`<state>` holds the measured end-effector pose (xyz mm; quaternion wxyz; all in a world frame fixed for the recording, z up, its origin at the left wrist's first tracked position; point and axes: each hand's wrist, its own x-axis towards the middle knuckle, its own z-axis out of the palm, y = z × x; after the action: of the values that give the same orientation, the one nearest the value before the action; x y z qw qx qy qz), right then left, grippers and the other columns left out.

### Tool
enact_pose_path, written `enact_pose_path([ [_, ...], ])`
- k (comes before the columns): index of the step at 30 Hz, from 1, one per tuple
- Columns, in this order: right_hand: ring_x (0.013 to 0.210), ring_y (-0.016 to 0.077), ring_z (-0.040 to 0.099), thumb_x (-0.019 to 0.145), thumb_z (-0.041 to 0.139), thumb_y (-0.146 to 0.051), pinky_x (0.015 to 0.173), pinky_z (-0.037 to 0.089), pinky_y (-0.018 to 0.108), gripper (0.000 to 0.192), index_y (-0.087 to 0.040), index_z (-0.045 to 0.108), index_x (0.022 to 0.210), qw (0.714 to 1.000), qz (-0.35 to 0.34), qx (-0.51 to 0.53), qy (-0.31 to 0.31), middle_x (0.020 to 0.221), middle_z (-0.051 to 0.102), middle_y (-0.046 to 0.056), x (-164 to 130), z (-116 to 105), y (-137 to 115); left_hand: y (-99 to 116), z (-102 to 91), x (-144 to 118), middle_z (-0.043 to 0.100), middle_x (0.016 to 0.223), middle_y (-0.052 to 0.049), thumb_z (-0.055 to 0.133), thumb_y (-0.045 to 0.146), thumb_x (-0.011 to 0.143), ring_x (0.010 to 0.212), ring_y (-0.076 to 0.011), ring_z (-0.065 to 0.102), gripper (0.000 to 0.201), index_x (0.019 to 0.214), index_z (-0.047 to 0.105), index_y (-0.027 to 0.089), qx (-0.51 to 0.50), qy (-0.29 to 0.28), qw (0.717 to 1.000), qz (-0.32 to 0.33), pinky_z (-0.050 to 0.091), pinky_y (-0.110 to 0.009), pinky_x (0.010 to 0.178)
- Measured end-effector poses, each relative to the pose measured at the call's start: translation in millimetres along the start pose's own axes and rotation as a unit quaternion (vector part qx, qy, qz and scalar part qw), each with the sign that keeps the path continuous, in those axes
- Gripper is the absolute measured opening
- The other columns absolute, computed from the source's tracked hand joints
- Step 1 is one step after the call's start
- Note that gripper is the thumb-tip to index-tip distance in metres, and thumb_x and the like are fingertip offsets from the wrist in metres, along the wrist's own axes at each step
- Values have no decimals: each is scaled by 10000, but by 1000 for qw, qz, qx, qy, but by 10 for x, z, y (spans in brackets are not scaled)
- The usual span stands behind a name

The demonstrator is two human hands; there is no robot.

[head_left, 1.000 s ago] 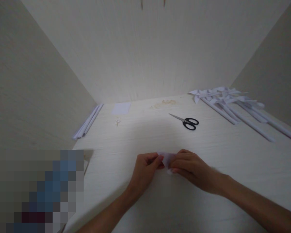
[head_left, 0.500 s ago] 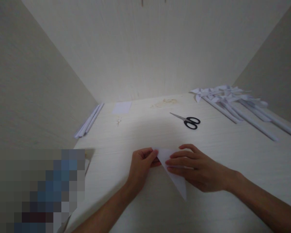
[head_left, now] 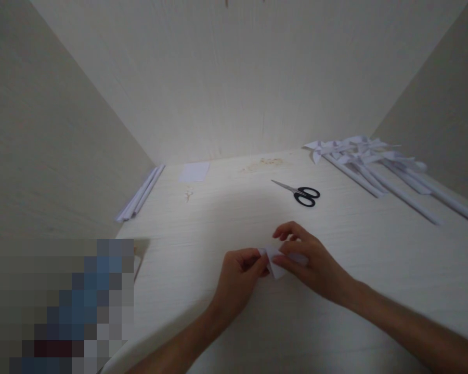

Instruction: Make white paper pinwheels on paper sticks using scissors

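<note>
Looking down from the head view, which is the only one I've got: both hands meet over a small folded white paper [head_left: 275, 259] lying low on the pale counter [head_left: 374, 249], near the front middle. My left hand [head_left: 239, 275] has its grip closed on the paper's left corner, thumb and fingertips pinching it, I'd guess to keep the fold from sliding. My right hand [head_left: 308, 257] lies over the right part with the fingers flat, pressing it down onto the counter, so its grip is closed on the paper too, more a press than a pinch.

Farther back, black-handled scissors [head_left: 302, 194] lie shut, well apart from the hands. At the far right there's a spread of white paper pinwheels [head_left: 359, 150] on long rolled sticks, heads toward the wall, probably parked there out of the way. A bundle of rolled paper sticks [head_left: 140, 195] lies along the left wall, and a small white paper square [head_left: 195, 172] sits flat near the back.
</note>
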<state>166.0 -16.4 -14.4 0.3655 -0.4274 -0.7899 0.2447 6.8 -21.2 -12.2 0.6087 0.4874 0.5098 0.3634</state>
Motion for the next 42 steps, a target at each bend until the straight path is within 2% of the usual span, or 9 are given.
enact_pose_path([
  [5, 621, 126, 517, 800, 509, -300, 576, 428, 244, 285, -154, 526, 555, 992, 65, 74, -83, 678, 531, 33, 45, -22, -32, -10, 22, -14, 659, 621, 1, 539, 224, 706, 594, -124, 601, 167, 653, 692, 184, -24, -46, 999, 1, 484, -233, 659],
  [14, 589, 115, 493, 763, 544, -248, 532, 399, 229, 258, -153, 527, 524, 989, 87, 70, -96, 663, 505, 19, 47, -33, -19, 22, 9, -13, 667, 660, -22, 543, 231, 687, 616, -139, 612, 159, 669, 683, 158, -81, -79, 993, -37, 494, -276, 699],
  [20, 578, 110, 481, 761, 545, -258, 516, 395, 221, 273, -152, 516, 511, 988, 90, 79, -95, 653, 492, 15, 43, -27, -21, 11, 13, -21, 660, 651, -18, 539, 249, 699, 616, -134, 610, 173, 672, 684, 158, -90, -94, 991, -25, 495, -272, 709],
  [26, 578, 110, 478, 780, 524, -289, 529, 383, 231, 306, -147, 521, 509, 988, 93, 69, -100, 655, 492, 20, 44, -3, -39, -4, 36, -8, 619, 552, 6, 576, 285, 684, 557, -117, 582, 203, 547, 648, 153, -58, -46, 997, -29, 495, -231, 617],
  [31, 566, 105, 456, 718, 592, -279, 516, 357, 224, 267, -159, 458, 520, 982, 121, 80, -118, 619, 492, -1, 58, -48, -37, 13, 0, 4, 563, 485, 17, 560, 273, 693, 493, -103, 544, 234, 497, 601, 151, -26, -47, 998, -31, 483, -222, 562],
  [33, 517, 93, 408, 709, 601, -321, 461, 311, 208, 285, -169, 426, 543, 977, 146, 84, -132, 548, 447, -31, 59, -73, -31, 32, -6, -14, 560, 489, 9, 565, 289, 692, 486, -104, 537, 242, 498, 590, 147, -4, -73, 997, -39, 468, -216, 536],
  [35, 473, 78, 347, 753, 550, -354, 418, 245, 199, 309, -173, 398, 554, 972, 146, 81, -167, 498, 386, -54, 54, -89, -30, 46, 2, -49, 564, 504, -4, 546, 333, 710, 491, -109, 535, 271, 521, 592, 143, 15, -125, 991, -50, 452, -216, 527],
  [39, 478, 70, 358, 842, 425, -297, 446, 235, 202, 298, -163, 407, 577, 956, 56, 60, -280, 520, 400, -50, 39, -94, -47, 24, 32, -104, 533, 508, 7, 517, 345, 729, 471, -90, 491, 286, 541, 571, 137, 43, -212, 974, -65, 420, -205, 516],
  [42, 478, 68, 370, 845, 411, -258, 465, 244, 203, 301, -162, 390, 560, 955, 25, 51, -292, 510, 398, -48, 37, -87, -57, -27, 31, -85, 510, 514, 20, 533, 339, 715, 472, -76, 462, 273, 543, 546, 127, 38, -230, 970, -75, 395, -195, 502],
])
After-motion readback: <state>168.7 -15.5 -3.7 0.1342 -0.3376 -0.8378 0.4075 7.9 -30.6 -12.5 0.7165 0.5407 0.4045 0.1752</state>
